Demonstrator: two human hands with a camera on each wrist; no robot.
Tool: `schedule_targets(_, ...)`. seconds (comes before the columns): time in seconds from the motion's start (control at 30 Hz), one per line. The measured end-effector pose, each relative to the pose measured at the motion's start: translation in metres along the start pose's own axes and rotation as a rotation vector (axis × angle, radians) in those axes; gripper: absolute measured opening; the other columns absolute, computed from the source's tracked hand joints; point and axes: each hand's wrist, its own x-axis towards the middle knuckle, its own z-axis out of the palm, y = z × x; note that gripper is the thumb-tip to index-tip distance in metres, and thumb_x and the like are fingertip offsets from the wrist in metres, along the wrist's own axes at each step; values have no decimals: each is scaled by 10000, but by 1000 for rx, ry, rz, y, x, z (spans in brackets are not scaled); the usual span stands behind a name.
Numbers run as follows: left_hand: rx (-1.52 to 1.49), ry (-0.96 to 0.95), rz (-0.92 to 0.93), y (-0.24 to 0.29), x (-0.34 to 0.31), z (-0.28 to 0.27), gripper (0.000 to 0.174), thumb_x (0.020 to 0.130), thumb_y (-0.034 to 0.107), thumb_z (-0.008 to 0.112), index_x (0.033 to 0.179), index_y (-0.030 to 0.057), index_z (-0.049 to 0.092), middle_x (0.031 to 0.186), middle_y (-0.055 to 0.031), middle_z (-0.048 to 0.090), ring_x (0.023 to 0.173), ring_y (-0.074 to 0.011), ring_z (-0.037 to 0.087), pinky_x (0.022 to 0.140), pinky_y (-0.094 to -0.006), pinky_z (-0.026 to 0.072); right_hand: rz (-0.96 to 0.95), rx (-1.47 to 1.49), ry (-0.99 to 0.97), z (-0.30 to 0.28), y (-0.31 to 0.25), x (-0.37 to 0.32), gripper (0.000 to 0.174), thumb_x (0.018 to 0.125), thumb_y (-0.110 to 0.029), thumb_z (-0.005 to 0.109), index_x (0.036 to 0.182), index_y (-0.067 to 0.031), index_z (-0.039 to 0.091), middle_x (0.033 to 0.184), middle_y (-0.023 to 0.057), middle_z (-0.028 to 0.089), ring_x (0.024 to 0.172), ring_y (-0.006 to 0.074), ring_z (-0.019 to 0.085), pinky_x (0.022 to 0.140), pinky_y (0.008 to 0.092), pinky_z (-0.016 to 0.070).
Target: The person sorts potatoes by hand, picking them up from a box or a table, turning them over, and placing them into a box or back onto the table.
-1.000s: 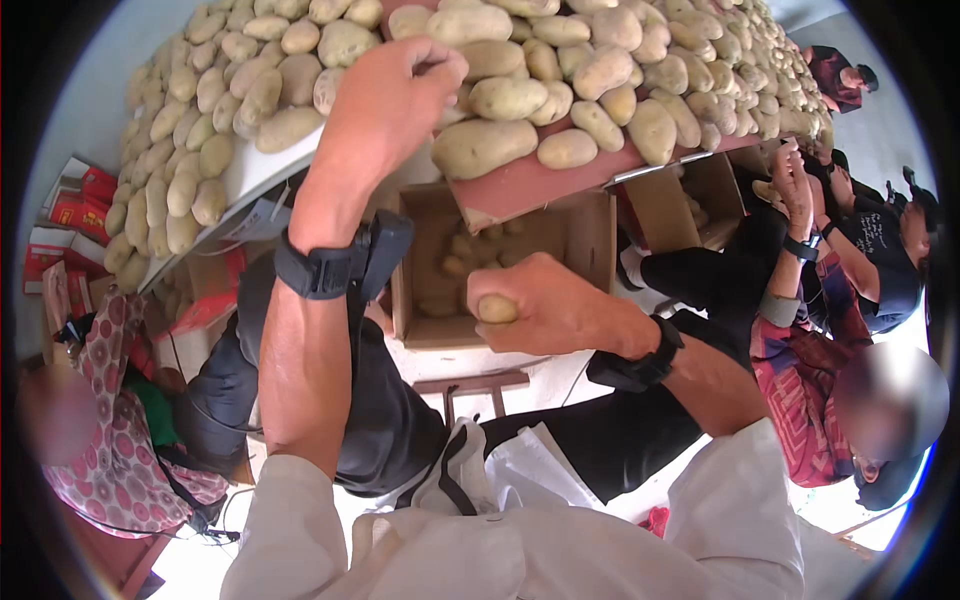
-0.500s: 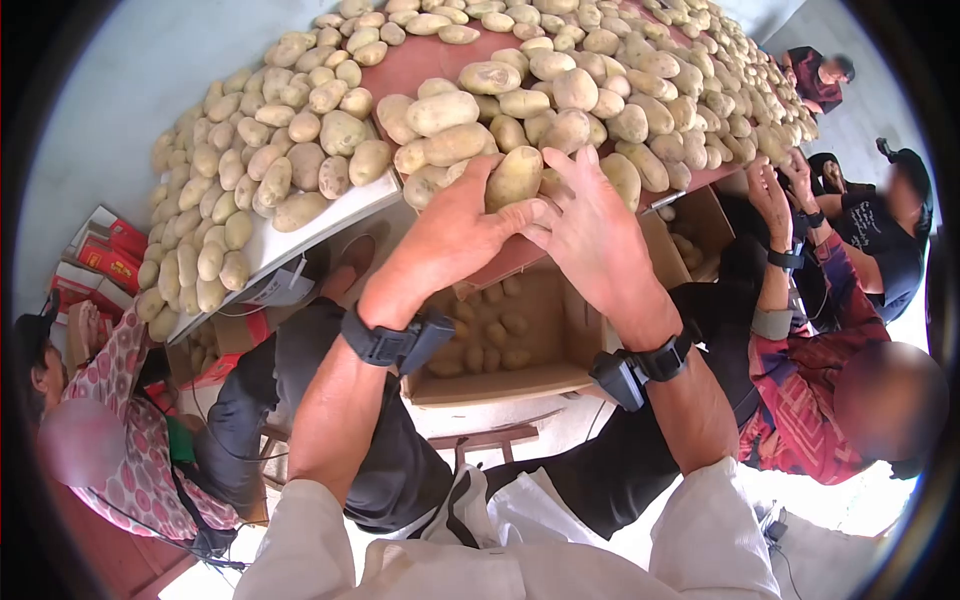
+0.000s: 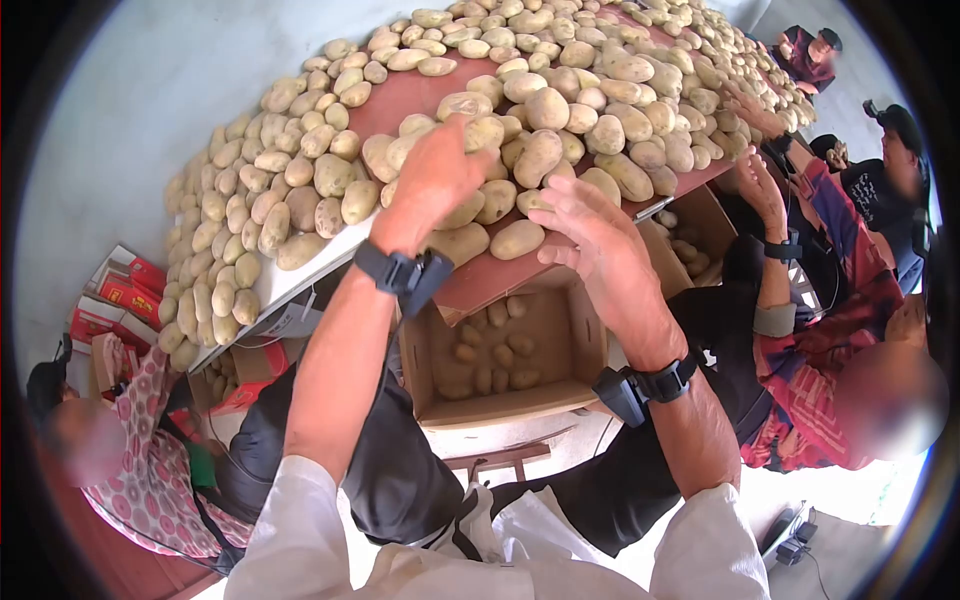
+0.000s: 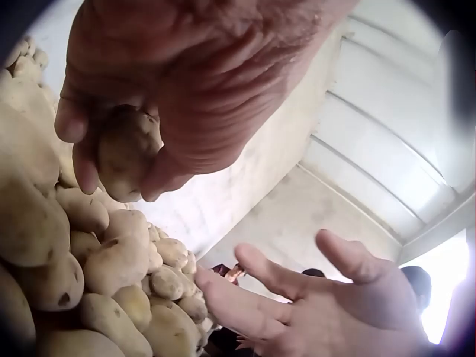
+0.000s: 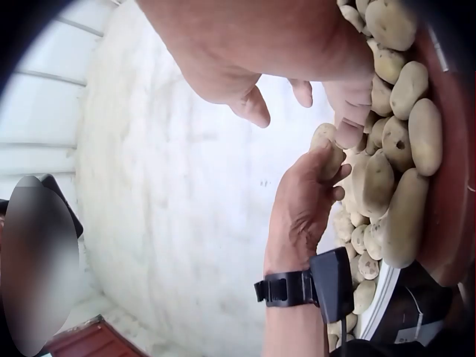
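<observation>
Nearest, a brown cardboard box (image 3: pixel 508 408) with small potatoes (image 3: pixel 502 352) on its floor. My left hand (image 3: pixel 432 185) pinches a dusty, oval potato (image 4: pixel 128 154) above the heap (image 3: pixel 545 110), long axis near vertical in the left wrist view; my right hand (image 3: pixel 600 235) spreads, empty. Beyond, another carton (image 3: pixel 657 250) holds potatoes.

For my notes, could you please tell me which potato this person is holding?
The potato pinched by the left hand; the heaped potatoes beside it lie loose.
</observation>
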Motion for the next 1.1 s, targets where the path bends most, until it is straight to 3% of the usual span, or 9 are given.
schedule_targets(0.1, 110, 8, 75, -7, 39, 4, 566, 900, 266, 687, 1371, -23, 566, 1220, -279, 686, 1170, -423, 644, 982, -498, 513, 2, -24, -6, -2, -6, -6, 547, 989, -283, 659, 1447, -20, 517, 1409, 106, 554, 1243, 200, 595, 911, 339, 517)
schedule_targets(0.33, 273, 26, 88, -3, 99, 17, 510, 865, 237, 701, 1355, 112, 633, 1222, -188, 718, 1124, -365, 681, 957, -447, 536, 21, -99, -96, -6, -18, -17, 380, 1030, -228, 605, 1354, -29, 596, 1324, 74, 623, 1185, 173, 617, 887, 319, 508)
schedule_targets(0.5, 230, -69, 36, -8, 103, 18, 538, 855, 171, 669, 1387, 114, 609, 1238, -175, 719, 1138, -356, 679, 989, -426, 527, -3, -122, -149, -15, -24, -22, 372, 1030, -239, 610, 1337, -28, 607, 1314, 64, 633, 1162, 156, 618, 886, 308, 501)
schedule_targets(0.6, 189, 45, 158, -15, 100, 20, 434, 856, 155, 634, 1287, 112, 671, 1148, -201, 723, 1099, -375, 671, 885, -476, 539, -43, -69, -80, -20, -29, -25, 335, 1017, -222, 627, 1287, -24, 644, 1182, 46, 681, 1064, 120, 644, 853, 294, 520)
schedule_targets(0.8, 207, 42, 137, 7, 71, 10, 301, 877, 181, 643, 1145, 74, 732, 1023, -215, 741, 972, -385, 707, 846, -467, 549, -204, -74, -37, -44, -36, -17, 349, 1035, -201, 584, 1330, -19, 618, 1276, 69, 668, 1157, 172, 661, 861, 283, 518)
schedule_targets(0.87, -16, -96, 192, 16, 49, 6, 267, 900, 220, 670, 1099, 57, 742, 954, -177, 755, 844, -299, 735, 771, -405, 562, -287, -77, -8, -52, -30, -16, 361, 1038, -159, 553, 1360, 1, 590, 1292, 84, 666, 1156, 173, 668, 868, 274, 518)
schedule_targets(0.9, -91, -208, 145, 43, 19, -2, 256, 959, 208, 666, 1084, -9, 721, 877, -45, 724, 801, -106, 679, 745, -268, 529, -281, -71, 21, -57, -32, -14, 374, 1036, -139, 539, 1378, 10, 573, 1303, 92, 664, 1155, 173, 671, 873, 269, 516)
schedule_targets(1.0, -261, -510, 128, 76, -65, 1, 214, 950, 171, 656, 1047, -8, 722, 851, -53, 717, 753, -128, 677, 721, -284, 525, -372, -28, -7, -69, -27, -12, 414, 1024, -153, 524, 1393, 33, 550, 1337, 118, 653, 1146, 180, 674, 879, 272, 501)
schedule_targets(1.1, -241, -898, 98, 64, -125, 28, 217, 945, 165, 655, 1028, -26, 717, 860, -58, 718, 747, -133, 692, 729, -289, 532, -511, 115, -65, -69, -34, -15, 274, 1054, -130, 516, 1189, 75, 638, 1102, 165, 704, 1063, 239, 675, 892, 308, 537)
